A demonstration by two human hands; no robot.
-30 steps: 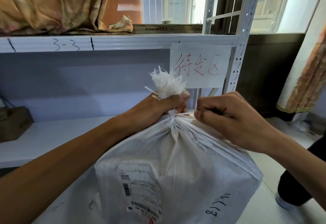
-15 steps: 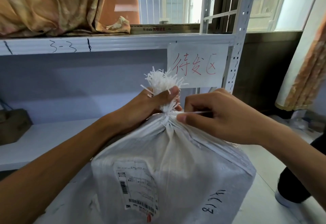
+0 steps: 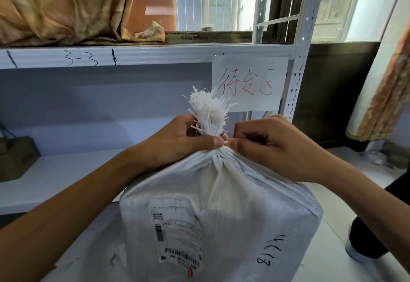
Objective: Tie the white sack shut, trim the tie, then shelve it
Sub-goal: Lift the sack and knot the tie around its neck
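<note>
A white woven sack [image 3: 221, 210] stands in front of me, bearing a shipping label and black handwriting. Its neck is gathered into a frayed tuft [image 3: 208, 108]. My left hand [image 3: 177, 142] grips the neck just under the tuft. My right hand [image 3: 273, 146] is pinched on a thin white tie [image 3: 225, 141] at the neck, thumb against my left thumb. Most of the tie is hidden between my fingers. The white metal shelf [image 3: 55, 177] lies behind the sack.
A paper sign with red writing [image 3: 249, 83] hangs from the upper shelf beam [image 3: 155, 54]. Patterned fabric [image 3: 62, 6] lies on the upper shelf. A brown box [image 3: 15, 157] sits at the shelf's left. A perforated upright [image 3: 297, 77] stands right of the sack.
My right hand has moved left along the tie until it meets my left thumb at the neck. The short stretch of tie seen earlier is now almost hidden.
</note>
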